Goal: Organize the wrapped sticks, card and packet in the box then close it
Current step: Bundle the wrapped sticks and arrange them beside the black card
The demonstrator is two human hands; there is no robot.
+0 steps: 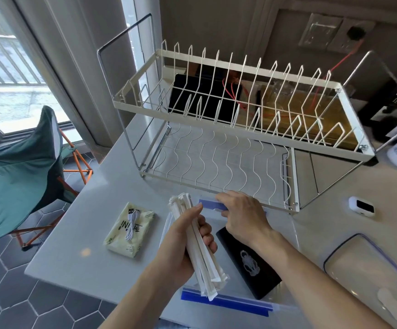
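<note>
**Sticks in hand, box open**

While left hand (183, 243) grips the wrapped sticks (201, 255) above the clear box (226, 302), right hand (245, 216) pinches the box's far blue rim. Black card (249, 260) lies inside; yellow packet (130, 230) left of box on counter (79, 252). Lid (368, 271) right; dish rack (228, 129) beyond.

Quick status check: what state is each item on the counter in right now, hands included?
Wrapped sticks: bundled, held above the box.
Left hand: grips the sticks.
Right hand: holds the box's far blue clip.
Box: open, clear, blue clips.
Card: black, lying in the box.
Packet: flat on the counter, outside the box.
Lid: off, right of the box.
</note>
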